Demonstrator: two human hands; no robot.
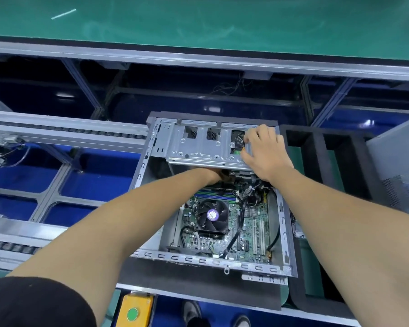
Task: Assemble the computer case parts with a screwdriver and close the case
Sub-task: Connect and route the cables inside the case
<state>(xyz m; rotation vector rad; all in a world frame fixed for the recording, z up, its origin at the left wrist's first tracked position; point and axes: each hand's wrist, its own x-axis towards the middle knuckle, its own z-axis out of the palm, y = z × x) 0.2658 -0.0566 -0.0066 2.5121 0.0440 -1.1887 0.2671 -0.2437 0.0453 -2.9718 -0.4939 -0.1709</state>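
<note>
An open computer case (149, 149) lies on its side on a black foam pad, its motherboard and CPU fan (211, 215) exposed. A silver metal drive cage (198, 147) spans the far end of the case. My right hand (265, 152) rests on the cage's right end, fingers curled over its edge by an opening. My left hand (214, 174) reaches under the cage's near edge; its fingers are hidden beneath the metal. No screwdriver is in view.
A grey side panel (397, 166) stands at the right beyond black foam dividers (316, 147). Conveyor rails (57, 133) run on the left over blue bins. A yellow box with a green button (132, 313) sits below the bench edge, near shoes.
</note>
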